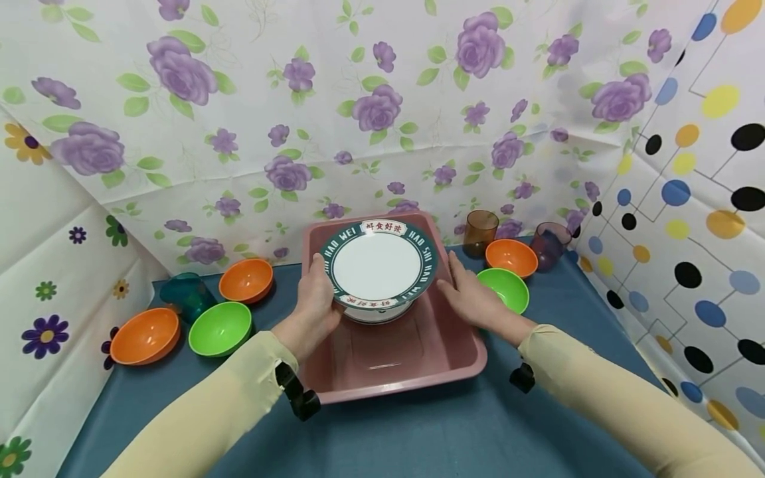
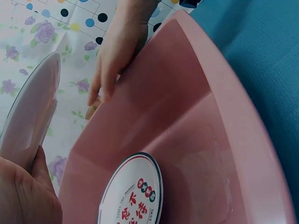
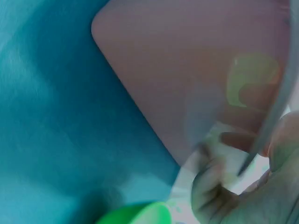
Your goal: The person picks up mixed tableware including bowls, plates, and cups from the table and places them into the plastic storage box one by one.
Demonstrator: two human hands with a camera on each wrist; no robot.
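My left hand (image 1: pixel 315 299) holds a white plate (image 1: pixel 376 265) by its left edge, thumb near the rim. This plate has a dark green lettered border and is raised over the pink basin (image 1: pixel 394 392). In the left wrist view the held plate (image 2: pixel 30 112) stands nearly edge-on, beside the left hand (image 2: pixel 28 196). A second white plate (image 2: pixel 133 191) with red characters lies in the basin. My right hand (image 1: pixel 478 295) is at the basin's right rim, apart from the held plate, its fingers loosely bent. In the right wrist view this hand (image 3: pixel 247 191) is blurred.
At left are two orange bowls (image 1: pixel 145 336), a green bowl (image 1: pixel 220 328) and a teal cup (image 1: pixel 188 297). At right stand an orange bowl (image 1: pixel 511 257), a green bowl (image 1: pixel 508 289), an amber cup (image 1: pixel 481 234) and a purple cup (image 1: pixel 548 245). Patterned sheets surround the blue table (image 1: pixel 418 438).
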